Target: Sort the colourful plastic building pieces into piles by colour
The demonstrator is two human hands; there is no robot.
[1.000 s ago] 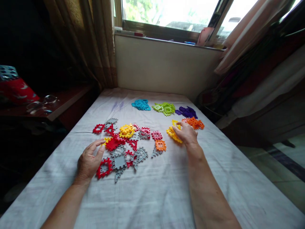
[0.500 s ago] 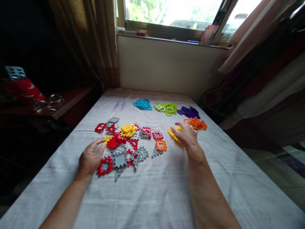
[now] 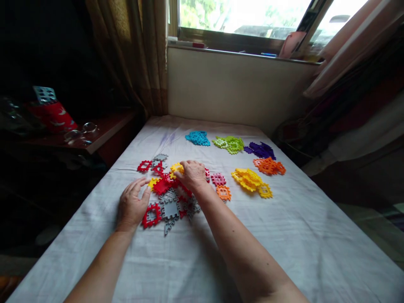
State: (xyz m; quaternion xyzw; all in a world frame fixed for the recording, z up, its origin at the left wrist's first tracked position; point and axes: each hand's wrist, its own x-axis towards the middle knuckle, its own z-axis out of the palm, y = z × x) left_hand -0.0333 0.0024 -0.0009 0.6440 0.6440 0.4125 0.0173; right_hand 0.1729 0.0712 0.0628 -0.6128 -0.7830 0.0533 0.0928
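My right hand (image 3: 193, 174) is over the mixed pile, its thumb and fingers closed on the edge of a yellow interlocking tile (image 3: 176, 170). My left hand (image 3: 133, 204) rests at the pile's left side, thumb and fingers apart, fingertips at the edge of another yellow tile (image 3: 153, 184). Around them lie a solid red tile (image 3: 161, 186), a grey square tile (image 3: 170, 209) and a red frame tile (image 3: 151, 216). Part of the pile is hidden under my right hand and wrist. A pink tile (image 3: 218, 179) and an orange tile (image 3: 224, 193) lie to its right.
Sorted heaps lie across the bed sheet (image 3: 189, 269): blue (image 3: 198, 138), green (image 3: 229, 144), purple (image 3: 260, 150), orange (image 3: 269, 166) and yellow (image 3: 248, 179). At left, glasses (image 3: 90, 127) sit on a dark red table (image 3: 109, 126). A wall and window stand beyond.
My right hand has moved left from the yellow heap to the mixed pile and closed on a yellow tile. The yellow heap is uncovered. My left hand stays beside the pile; the view has shifted slightly.
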